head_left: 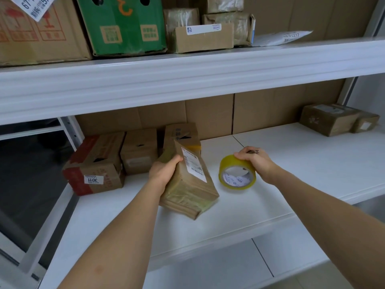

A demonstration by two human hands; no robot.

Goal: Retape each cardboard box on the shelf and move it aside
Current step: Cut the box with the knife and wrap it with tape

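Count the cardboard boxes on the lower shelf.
6: one gripped by the left hand, three at the left, two at far right. More may be hidden.

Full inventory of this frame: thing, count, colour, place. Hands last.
taped box: 1, brown with white label, middle shelf, tilted
tape roll: 1, yellow, on edge right of taped box
left boxes: 3, brown, one with red print, middle shelf left
right boxes: 2, brown, middle shelf far right
top-shelf boxes: several, brown
green box: 1, top shelf
shelf: white
left hand: grips taped box
right hand: holds tape roll from above
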